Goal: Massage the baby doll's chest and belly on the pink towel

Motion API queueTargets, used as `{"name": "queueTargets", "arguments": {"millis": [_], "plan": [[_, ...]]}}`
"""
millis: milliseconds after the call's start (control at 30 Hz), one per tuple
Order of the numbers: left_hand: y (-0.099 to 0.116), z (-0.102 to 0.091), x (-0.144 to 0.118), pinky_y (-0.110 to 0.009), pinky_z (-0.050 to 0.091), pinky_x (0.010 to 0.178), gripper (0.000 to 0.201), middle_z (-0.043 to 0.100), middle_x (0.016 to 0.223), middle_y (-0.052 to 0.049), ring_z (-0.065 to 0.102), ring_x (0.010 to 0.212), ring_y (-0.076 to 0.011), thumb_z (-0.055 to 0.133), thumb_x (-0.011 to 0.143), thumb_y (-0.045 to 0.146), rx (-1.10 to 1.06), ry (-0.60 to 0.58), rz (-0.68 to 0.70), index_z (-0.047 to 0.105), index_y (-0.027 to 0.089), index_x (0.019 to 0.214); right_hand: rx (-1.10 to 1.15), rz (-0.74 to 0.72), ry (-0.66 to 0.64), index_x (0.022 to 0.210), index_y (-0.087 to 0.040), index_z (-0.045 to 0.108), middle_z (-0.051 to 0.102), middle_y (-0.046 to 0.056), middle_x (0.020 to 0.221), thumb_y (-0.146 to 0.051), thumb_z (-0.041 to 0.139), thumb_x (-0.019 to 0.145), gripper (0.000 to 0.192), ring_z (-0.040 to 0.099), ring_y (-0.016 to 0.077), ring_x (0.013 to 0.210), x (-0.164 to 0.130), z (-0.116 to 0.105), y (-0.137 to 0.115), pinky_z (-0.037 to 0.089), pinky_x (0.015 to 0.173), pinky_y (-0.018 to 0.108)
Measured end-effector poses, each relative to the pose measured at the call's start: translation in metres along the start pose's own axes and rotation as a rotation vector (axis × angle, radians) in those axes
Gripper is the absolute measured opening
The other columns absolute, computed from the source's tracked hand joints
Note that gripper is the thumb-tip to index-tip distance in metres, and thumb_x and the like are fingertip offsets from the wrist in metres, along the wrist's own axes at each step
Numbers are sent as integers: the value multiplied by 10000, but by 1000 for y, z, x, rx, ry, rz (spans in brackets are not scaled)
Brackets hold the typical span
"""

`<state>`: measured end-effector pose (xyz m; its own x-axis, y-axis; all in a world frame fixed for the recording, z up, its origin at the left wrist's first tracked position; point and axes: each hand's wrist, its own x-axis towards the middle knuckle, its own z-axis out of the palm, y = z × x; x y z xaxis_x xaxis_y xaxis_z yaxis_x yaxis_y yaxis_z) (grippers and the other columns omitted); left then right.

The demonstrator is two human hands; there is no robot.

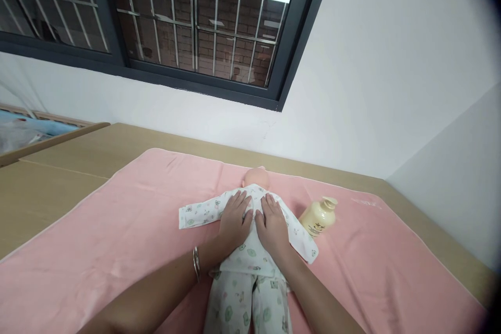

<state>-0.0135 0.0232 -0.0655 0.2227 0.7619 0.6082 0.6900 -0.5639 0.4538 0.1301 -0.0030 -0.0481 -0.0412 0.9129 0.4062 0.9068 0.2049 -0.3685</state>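
A baby doll [250, 255] in a white printed top and matching trousers lies on a pink mat [148, 219], its bald head pointing toward the wall. My left hand [236, 219] rests flat on the left side of the doll's upper body, fingers stretched out. On the other side my right hand [273, 224] lies flat too, its fingers extended toward the doll's shoulder. Both thumbs are close together near the middle of the top. The doll's sleeves spread out to either side. A silver bangle [196, 264] circles my left wrist.
A pale yellow pump bottle [319, 216] stands on the mat beside the doll's right-hand sleeve. Wooden tabletop [78, 159] shows around the mat. Behind it are a white wall [219, 120] and a dark-framed window [195, 83] with metal bars. A wooden-edged box [55, 138] holds blue material at far left.
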Motion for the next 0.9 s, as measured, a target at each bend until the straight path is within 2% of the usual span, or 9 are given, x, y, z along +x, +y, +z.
{"name": "queueTargets", "arguments": {"millis": [267,433,600,733,800,900], "plan": [[-1,0,0,-497,352,1123,388,535,1395,-90,416,1351,-257,424,914,230,10,2,18,569,191,1272,22,14,-28,1452,-23,342,318,158,1523,-296,347,948,573,225,254,1435,1,-1,-1,185,1178,442],[0,-2,2,-527,325,1129,398,524,1406,-92,404,1359,-257,372,938,221,39,-47,85,558,187,1288,13,5,-48,1441,-48,375,323,149,1523,-297,348,952,550,231,254,1433,2,-1,0,173,1179,455],[0,-1,2,-525,331,1126,410,519,1409,-110,407,1356,-253,358,936,203,42,-74,71,549,154,1295,16,-1,-26,1437,-63,389,342,148,1513,-299,360,951,541,246,254,1429,2,2,2,187,1175,462],[-1,0,2,-525,334,1125,409,521,1408,-105,412,1353,-252,375,927,205,19,-62,67,550,168,1295,20,-13,-15,1428,-68,403,358,155,1504,-299,365,951,532,264,262,1421,1,5,4,205,1169,475],[-2,0,1,-522,334,1127,403,523,1406,-105,417,1351,-249,381,926,206,4,-46,65,556,173,1288,22,-19,30,1435,-65,386,327,166,1518,-306,362,955,538,236,273,1430,-1,5,3,223,1159,487],[-3,1,0,-509,331,1135,401,528,1400,-108,428,1343,-239,380,931,205,-15,-13,65,547,167,1294,-3,-50,195,1468,-53,300,165,183,1571,-315,368,953,582,102,311,1457,-5,4,1,223,1140,545]]}}
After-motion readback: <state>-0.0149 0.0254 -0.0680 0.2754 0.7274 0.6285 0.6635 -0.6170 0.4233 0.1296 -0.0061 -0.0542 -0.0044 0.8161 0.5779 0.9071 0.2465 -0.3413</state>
